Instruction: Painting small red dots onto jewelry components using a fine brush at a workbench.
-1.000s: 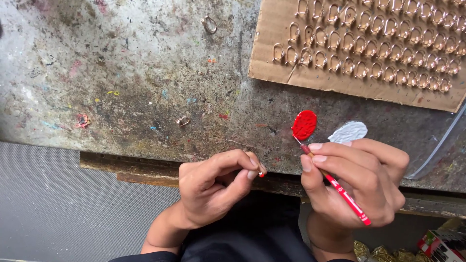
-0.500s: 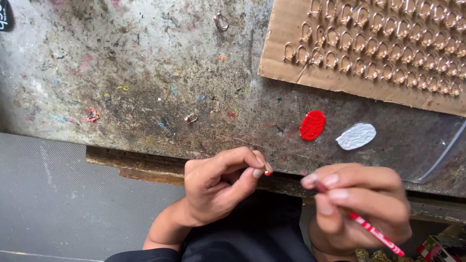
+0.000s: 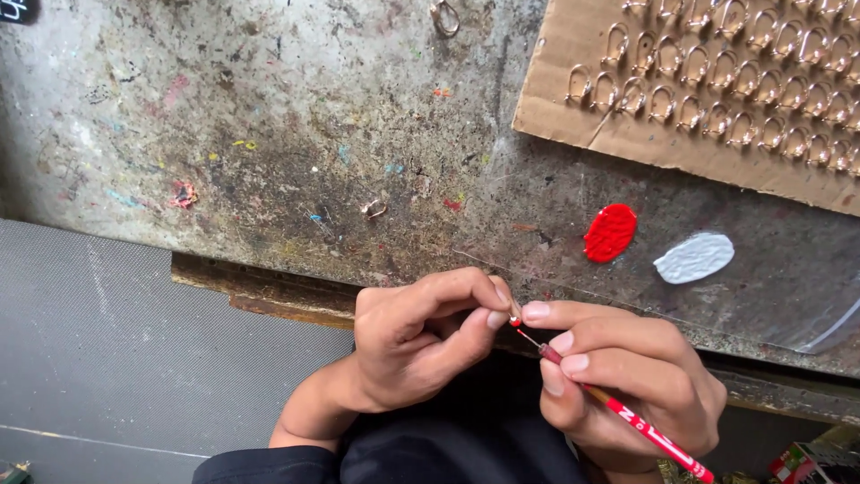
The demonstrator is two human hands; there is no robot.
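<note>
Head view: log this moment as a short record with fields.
left hand: pinches a tiny piece between thumb and forefinger; too small to tell what it is
right hand: grips a red brush like a pen, tip at the pinched piece
paint: red blob and white blob side by side, apart, on a clear sheet
cardboard: top right, carries rows of small metal rings
loose rings: one mid-bench, one at top edge
bench: grey, paint-flecked

A cardboard sheet (image 3: 573,121) of metal hooks (image 3: 717,72) lies on a paint-flecked workbench (image 3: 269,134).
</note>
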